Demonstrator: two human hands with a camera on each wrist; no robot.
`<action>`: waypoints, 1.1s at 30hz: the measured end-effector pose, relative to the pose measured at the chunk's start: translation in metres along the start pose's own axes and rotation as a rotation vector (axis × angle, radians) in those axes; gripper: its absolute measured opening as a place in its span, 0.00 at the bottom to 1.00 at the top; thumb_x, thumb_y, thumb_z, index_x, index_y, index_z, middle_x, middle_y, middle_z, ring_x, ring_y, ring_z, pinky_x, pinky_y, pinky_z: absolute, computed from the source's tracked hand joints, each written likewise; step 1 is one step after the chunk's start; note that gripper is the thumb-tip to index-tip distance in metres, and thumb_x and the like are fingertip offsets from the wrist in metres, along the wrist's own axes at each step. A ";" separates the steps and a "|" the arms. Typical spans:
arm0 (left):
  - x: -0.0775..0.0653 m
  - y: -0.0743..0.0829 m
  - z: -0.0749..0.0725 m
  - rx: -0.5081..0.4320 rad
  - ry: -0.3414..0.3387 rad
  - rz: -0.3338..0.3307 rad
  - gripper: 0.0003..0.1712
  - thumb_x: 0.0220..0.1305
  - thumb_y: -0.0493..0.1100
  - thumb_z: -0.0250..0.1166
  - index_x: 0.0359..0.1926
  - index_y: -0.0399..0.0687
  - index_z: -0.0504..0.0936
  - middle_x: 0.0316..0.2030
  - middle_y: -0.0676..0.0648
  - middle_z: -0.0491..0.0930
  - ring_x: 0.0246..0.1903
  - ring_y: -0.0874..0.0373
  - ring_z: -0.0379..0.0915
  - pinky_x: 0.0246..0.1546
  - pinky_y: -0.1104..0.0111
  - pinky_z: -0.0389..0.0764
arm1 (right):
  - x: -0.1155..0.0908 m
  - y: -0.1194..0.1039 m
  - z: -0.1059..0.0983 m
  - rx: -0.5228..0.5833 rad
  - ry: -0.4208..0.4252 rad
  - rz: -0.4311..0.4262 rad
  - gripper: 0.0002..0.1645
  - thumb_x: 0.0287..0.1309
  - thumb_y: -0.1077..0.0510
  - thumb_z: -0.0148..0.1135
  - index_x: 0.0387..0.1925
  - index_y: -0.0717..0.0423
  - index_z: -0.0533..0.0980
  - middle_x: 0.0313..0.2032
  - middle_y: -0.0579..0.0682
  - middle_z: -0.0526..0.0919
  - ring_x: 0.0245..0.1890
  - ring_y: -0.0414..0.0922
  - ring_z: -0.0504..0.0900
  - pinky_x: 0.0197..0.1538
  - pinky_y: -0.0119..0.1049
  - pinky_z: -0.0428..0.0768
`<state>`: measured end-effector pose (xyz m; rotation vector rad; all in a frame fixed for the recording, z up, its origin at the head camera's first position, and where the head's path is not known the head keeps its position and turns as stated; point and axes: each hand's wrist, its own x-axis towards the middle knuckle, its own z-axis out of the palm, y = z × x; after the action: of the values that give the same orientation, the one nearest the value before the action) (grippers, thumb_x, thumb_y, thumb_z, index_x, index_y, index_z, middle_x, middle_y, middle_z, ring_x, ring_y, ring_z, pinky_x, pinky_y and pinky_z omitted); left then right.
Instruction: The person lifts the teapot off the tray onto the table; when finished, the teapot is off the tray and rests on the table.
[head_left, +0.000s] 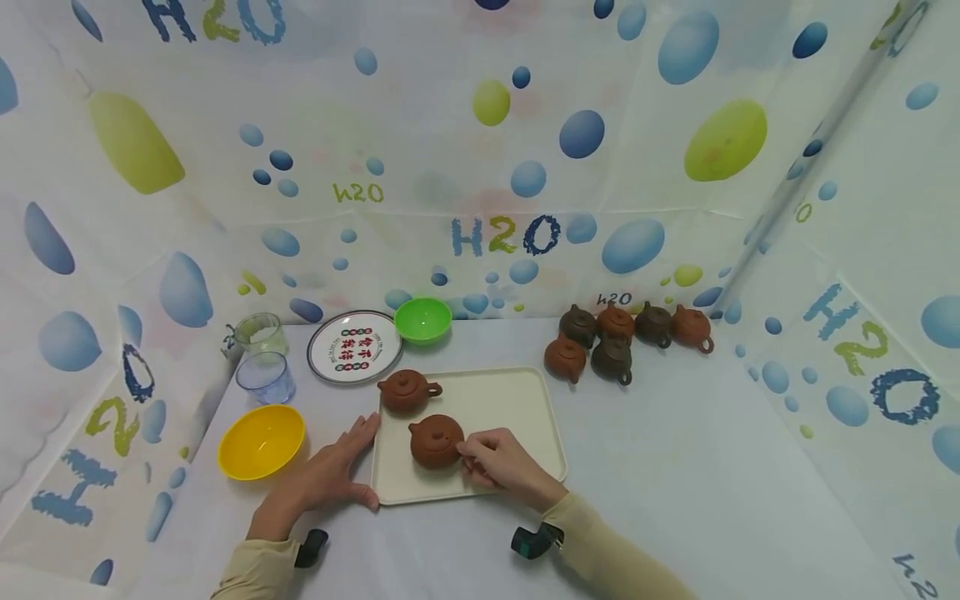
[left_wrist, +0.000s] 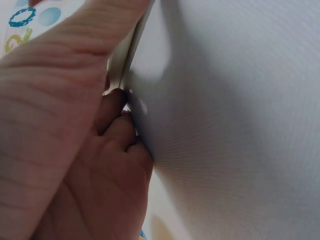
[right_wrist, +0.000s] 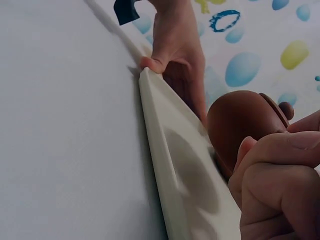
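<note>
A reddish-brown clay teapot (head_left: 436,442) is at the front middle of the cream tray (head_left: 495,400), its spout to the left. My right hand (head_left: 504,463) pinches its handle between thumb and fingers; the handle itself is mostly hidden. In the right wrist view the teapot (right_wrist: 245,125) shows its rounded side and lid knob, close over the tray (right_wrist: 160,125). Behind it, a second reddish-brown teapot (head_left: 405,392) sits in the tray's back left corner. My left hand (head_left: 330,471) lies spread along the tray's left edge, thumb at the front left corner, fingers pointing toward the back.
Several brown and dark teapots (head_left: 612,358) cluster at the back right. At the left stand a yellow bowl (head_left: 262,442), a blue glass (head_left: 267,379) and a greenish glass (head_left: 261,333). A white plate with lettering (head_left: 355,325) and a green bowl (head_left: 423,321) are behind the tray.
</note>
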<state>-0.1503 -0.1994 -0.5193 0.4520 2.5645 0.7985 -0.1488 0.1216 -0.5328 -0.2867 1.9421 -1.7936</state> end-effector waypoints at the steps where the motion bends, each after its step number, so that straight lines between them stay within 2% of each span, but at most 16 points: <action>1: 0.000 0.001 0.000 0.004 0.001 0.000 0.82 0.41 0.63 0.87 0.87 0.43 0.47 0.85 0.29 0.46 0.80 0.19 0.48 0.78 0.30 0.58 | -0.003 0.000 -0.003 0.011 0.002 -0.001 0.25 0.78 0.55 0.58 0.21 0.62 0.72 0.23 0.44 0.78 0.14 0.35 0.63 0.21 0.25 0.62; 7: 0.002 0.000 0.001 0.010 0.000 -0.002 0.82 0.40 0.63 0.87 0.87 0.43 0.47 0.84 0.29 0.46 0.80 0.20 0.49 0.78 0.30 0.58 | -0.024 0.004 -0.020 0.064 0.028 0.004 0.25 0.78 0.56 0.56 0.30 0.76 0.72 0.25 0.46 0.79 0.12 0.34 0.62 0.18 0.25 0.60; 13: 0.001 0.001 0.000 0.008 0.002 0.010 0.82 0.40 0.63 0.87 0.87 0.42 0.46 0.84 0.28 0.46 0.79 0.19 0.49 0.78 0.30 0.58 | -0.049 0.006 -0.043 0.075 0.081 0.020 0.26 0.79 0.55 0.54 0.34 0.78 0.73 0.25 0.46 0.79 0.13 0.34 0.63 0.18 0.25 0.60; 17: 0.000 0.000 0.000 0.006 0.003 0.016 0.82 0.41 0.62 0.87 0.86 0.41 0.47 0.84 0.28 0.46 0.79 0.19 0.49 0.78 0.30 0.58 | -0.065 0.011 -0.059 0.097 0.136 0.039 0.24 0.80 0.55 0.54 0.33 0.74 0.74 0.26 0.45 0.78 0.14 0.33 0.64 0.19 0.24 0.62; 23: 0.002 0.000 0.001 0.011 -0.003 0.014 0.82 0.41 0.63 0.87 0.87 0.41 0.46 0.84 0.27 0.46 0.80 0.20 0.49 0.78 0.31 0.58 | -0.090 0.020 -0.084 0.136 0.238 0.058 0.21 0.80 0.54 0.54 0.27 0.57 0.74 0.28 0.44 0.79 0.15 0.33 0.64 0.19 0.24 0.62; 29: 0.003 0.000 0.000 0.023 -0.003 0.004 0.82 0.41 0.64 0.86 0.87 0.43 0.46 0.84 0.27 0.46 0.80 0.20 0.49 0.78 0.30 0.58 | -0.112 0.028 -0.113 0.131 0.375 0.084 0.21 0.80 0.53 0.54 0.26 0.55 0.74 0.28 0.45 0.79 0.15 0.34 0.65 0.20 0.24 0.61; 33: 0.003 -0.002 0.001 0.018 -0.003 0.016 0.82 0.41 0.64 0.86 0.87 0.41 0.46 0.84 0.27 0.46 0.80 0.20 0.48 0.78 0.30 0.58 | -0.127 0.031 -0.135 0.130 0.463 0.072 0.21 0.81 0.53 0.54 0.27 0.55 0.73 0.28 0.45 0.79 0.16 0.34 0.66 0.20 0.24 0.63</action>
<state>-0.1529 -0.1993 -0.5218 0.4794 2.5704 0.7799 -0.0985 0.3026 -0.5339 0.2633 2.0838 -2.0603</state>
